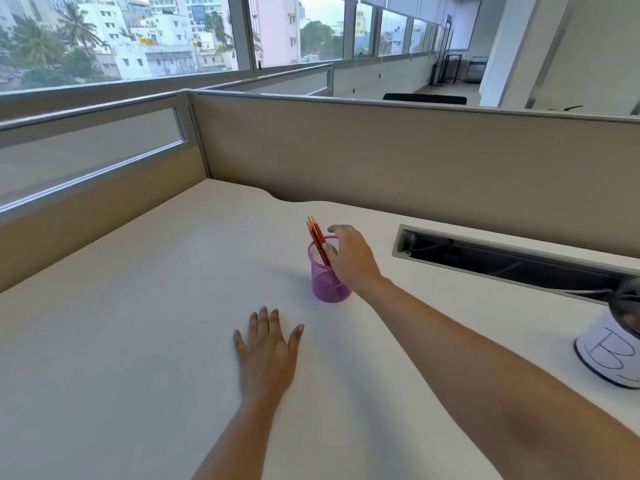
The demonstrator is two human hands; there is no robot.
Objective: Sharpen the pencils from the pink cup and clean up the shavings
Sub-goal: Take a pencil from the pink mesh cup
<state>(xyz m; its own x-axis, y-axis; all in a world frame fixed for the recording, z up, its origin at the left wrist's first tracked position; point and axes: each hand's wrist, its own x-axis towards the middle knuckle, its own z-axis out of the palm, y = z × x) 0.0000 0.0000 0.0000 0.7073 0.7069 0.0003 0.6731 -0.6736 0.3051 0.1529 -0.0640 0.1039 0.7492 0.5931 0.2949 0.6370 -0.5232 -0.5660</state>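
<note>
A pink mesh cup (325, 284) stands upright near the middle of the white desk (138, 323). Several red pencils (316, 233) lean in it with their points up and to the left. My right hand (351, 259) reaches over the cup's right rim; its thumb touches the pencils and its fingers curve above the opening. Whether it grips a pencil is hidden. My left hand (268, 355) lies flat on the desk, fingers spread, a short way in front of the cup and to its left.
A cable slot (502, 261) runs along the back right of the desk. A white object with drawn letters (609, 355) sits at the right edge under a dark mesh thing (627, 311). Beige partitions (381, 157) wall the desk behind and to the left.
</note>
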